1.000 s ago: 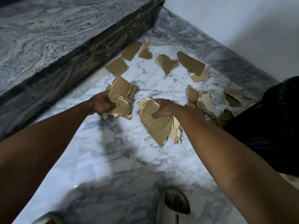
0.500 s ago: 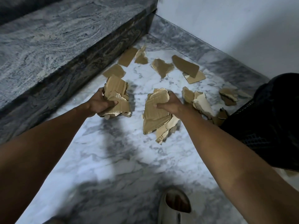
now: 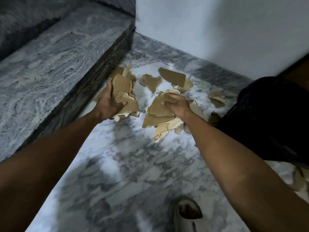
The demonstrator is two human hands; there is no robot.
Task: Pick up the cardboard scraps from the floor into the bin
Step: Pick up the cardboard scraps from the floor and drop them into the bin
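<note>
Both hands are full, left hand (image 3: 109, 104) clamping one cardboard wad (image 3: 124, 96) and right hand (image 3: 178, 107) another (image 3: 160, 114), with the black bin (image 3: 267, 118) just right of the right hand, so that goes first.

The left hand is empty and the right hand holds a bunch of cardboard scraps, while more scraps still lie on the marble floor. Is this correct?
Not quite. In the head view, the left hand is not empty: it also grips a bunch of cardboard scraps. The right hand holds its own bunch, and more scraps lie on the marble floor.
</note>
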